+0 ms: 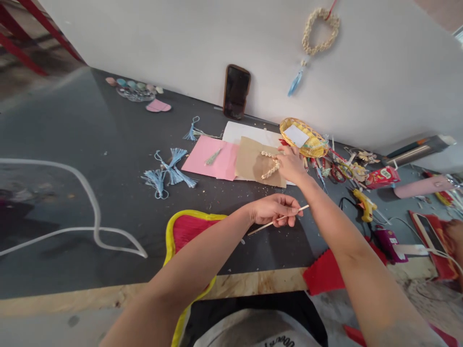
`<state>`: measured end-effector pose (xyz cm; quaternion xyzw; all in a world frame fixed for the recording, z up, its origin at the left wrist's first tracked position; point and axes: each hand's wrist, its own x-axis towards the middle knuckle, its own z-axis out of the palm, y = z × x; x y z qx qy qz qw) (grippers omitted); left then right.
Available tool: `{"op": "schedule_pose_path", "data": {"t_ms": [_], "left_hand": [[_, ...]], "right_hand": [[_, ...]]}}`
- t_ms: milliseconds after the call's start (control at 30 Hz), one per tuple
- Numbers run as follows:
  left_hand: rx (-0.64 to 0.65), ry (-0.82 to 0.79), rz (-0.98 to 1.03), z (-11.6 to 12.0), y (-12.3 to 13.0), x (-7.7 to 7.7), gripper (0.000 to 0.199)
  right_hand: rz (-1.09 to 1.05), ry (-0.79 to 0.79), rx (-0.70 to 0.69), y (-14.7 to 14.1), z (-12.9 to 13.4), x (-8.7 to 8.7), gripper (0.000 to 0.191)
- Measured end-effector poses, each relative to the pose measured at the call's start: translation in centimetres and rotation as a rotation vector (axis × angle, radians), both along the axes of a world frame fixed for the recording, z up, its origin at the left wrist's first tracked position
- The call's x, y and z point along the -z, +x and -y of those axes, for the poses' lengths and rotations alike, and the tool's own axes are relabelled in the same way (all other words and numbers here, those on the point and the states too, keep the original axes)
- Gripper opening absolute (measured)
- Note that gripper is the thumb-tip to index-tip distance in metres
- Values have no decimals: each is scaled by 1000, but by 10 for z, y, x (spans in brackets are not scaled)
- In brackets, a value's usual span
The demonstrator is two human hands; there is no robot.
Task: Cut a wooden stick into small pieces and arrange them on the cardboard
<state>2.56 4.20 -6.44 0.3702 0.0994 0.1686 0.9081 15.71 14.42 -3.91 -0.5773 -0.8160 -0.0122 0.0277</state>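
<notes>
My left hand is closed round a thin pale wooden stick, which slants up to the right between thumb and fingers. Farther forward, my right hand is at the right side of a curved string of cream beads, its fingers bent against it. The beads are above a brown paper sheet, and the hand hides part of them. Left of that, a pale tassel lies on a pink sheet. A yellow woven basket holding a white card stands just beyond my right hand.
Light-blue tassels lie at left. A phone leans on the wall, where a beaded heart hangs. Right are a yellow glue gun, cables, a pink bottle and another person's hand. A yellow-edged red cloth is under my left arm.
</notes>
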Motion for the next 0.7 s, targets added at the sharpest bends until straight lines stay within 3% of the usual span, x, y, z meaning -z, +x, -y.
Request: {"op": "schedule_pose_path", "data": {"t_ms": [233, 467, 700], "left_hand": [[5, 14, -24, 1, 1, 0, 38], [7, 20, -28, 0, 0, 1, 34], [12, 22, -40, 0, 1, 1, 33]], "right_hand": [[83, -24, 3, -1, 3, 1, 39], [-79, -14, -44, -1, 0, 0, 40], [41, -10, -19, -2, 1, 4, 38]]}}
